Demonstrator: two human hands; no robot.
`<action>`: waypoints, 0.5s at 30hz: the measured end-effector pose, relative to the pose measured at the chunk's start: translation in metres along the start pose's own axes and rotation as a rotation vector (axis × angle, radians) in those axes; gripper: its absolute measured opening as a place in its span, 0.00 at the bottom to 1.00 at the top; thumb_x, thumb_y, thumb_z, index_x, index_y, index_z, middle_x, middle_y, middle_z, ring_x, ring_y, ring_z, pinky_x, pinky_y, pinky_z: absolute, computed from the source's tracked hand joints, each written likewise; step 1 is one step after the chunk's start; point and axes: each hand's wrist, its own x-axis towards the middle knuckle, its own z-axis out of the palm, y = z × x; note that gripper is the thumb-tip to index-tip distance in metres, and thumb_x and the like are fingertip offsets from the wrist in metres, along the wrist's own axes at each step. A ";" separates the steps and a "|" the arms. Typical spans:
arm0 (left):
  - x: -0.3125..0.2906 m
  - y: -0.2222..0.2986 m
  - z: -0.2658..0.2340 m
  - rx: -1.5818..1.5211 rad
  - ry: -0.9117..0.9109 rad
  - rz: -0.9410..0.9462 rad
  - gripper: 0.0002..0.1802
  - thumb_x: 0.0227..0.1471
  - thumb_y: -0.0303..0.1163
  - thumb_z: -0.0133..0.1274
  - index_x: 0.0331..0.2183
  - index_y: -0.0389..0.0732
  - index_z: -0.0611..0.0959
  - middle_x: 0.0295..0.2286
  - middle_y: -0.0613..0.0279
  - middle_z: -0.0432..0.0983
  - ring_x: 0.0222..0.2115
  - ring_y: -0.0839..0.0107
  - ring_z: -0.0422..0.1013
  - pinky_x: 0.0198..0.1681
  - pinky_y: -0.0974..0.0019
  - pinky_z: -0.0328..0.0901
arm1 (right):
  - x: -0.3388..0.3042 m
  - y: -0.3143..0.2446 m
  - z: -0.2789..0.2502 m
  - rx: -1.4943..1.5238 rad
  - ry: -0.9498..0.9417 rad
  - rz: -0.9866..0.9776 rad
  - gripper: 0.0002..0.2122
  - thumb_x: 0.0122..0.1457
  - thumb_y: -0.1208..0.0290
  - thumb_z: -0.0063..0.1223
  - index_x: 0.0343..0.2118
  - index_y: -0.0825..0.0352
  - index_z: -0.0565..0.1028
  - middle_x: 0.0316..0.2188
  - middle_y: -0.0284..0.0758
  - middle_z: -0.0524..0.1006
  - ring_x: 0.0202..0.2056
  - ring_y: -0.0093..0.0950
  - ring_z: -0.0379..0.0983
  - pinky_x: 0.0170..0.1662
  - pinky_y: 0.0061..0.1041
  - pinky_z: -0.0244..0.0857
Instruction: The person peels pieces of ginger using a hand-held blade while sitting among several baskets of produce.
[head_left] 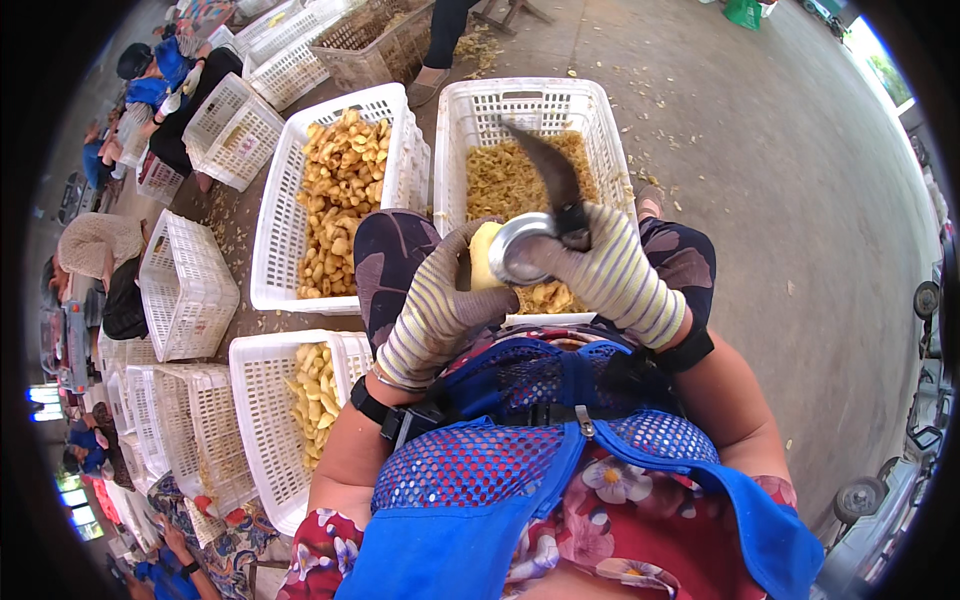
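My left hand [440, 305], in a striped, soiled glove, is closed round a pale yellow piece of ginger [482, 258]. My right hand [625, 275], gloved the same way, grips a knife [552, 170] with a dark curved blade pointing up and away to the left. A round shiny metal piece like a lid or ring [522, 245] is also in the right hand, close against the ginger. Both hands are over my lap, above the near end of a white plastic crate [450, 95] with brown-yellow scrapings [500, 180]. Some pale ginger pieces [548, 297] lie just below the hands.
To the left stands a white crate of unpeeled ginger [345, 190]. Nearer, another crate holds pale peeled ginger [316, 395]. More crates [190, 290] are stacked farther left, where other people [165, 90] sit. Scraps dot the concrete floor [760, 200]; vehicles line the right edge.
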 end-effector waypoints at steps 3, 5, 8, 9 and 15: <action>0.001 -0.003 -0.006 0.097 -0.011 0.039 0.40 0.36 0.24 0.65 0.55 0.33 0.71 0.40 0.61 0.76 0.39 0.74 0.72 0.41 0.71 0.69 | 0.000 -0.008 0.005 -0.088 -0.037 -0.023 0.15 0.52 0.69 0.66 0.39 0.73 0.79 0.28 0.31 0.81 0.29 0.15 0.75 0.34 0.22 0.70; 0.002 -0.002 -0.007 0.263 0.018 0.068 0.41 0.35 0.26 0.66 0.54 0.33 0.71 0.41 0.59 0.76 0.39 0.72 0.73 0.43 0.69 0.69 | 0.014 0.010 -0.005 -0.239 0.013 -0.051 0.15 0.53 0.69 0.65 0.40 0.73 0.79 0.26 0.31 0.81 0.28 0.17 0.75 0.32 0.23 0.70; -0.004 0.002 -0.010 0.533 0.111 0.098 0.43 0.33 0.29 0.69 0.54 0.33 0.72 0.41 0.56 0.77 0.40 0.69 0.73 0.46 0.67 0.69 | 0.047 0.050 -0.034 -0.305 0.237 -0.089 0.15 0.54 0.66 0.64 0.40 0.71 0.79 0.23 0.29 0.79 0.26 0.18 0.74 0.28 0.25 0.68; -0.007 0.005 -0.012 0.548 0.062 0.176 0.43 0.32 0.30 0.70 0.53 0.33 0.73 0.40 0.55 0.77 0.40 0.68 0.73 0.47 0.66 0.68 | 0.055 0.058 -0.049 -0.310 0.342 -0.068 0.15 0.55 0.66 0.64 0.40 0.71 0.80 0.22 0.29 0.78 0.25 0.17 0.73 0.27 0.26 0.68; -0.007 -0.005 -0.012 0.510 0.112 0.121 0.42 0.32 0.30 0.70 0.53 0.35 0.74 0.41 0.53 0.77 0.42 0.66 0.73 0.48 0.65 0.68 | 0.008 -0.012 -0.003 -0.316 -0.009 -0.114 0.15 0.53 0.66 0.62 0.40 0.72 0.79 0.24 0.39 0.81 0.28 0.27 0.78 0.32 0.28 0.71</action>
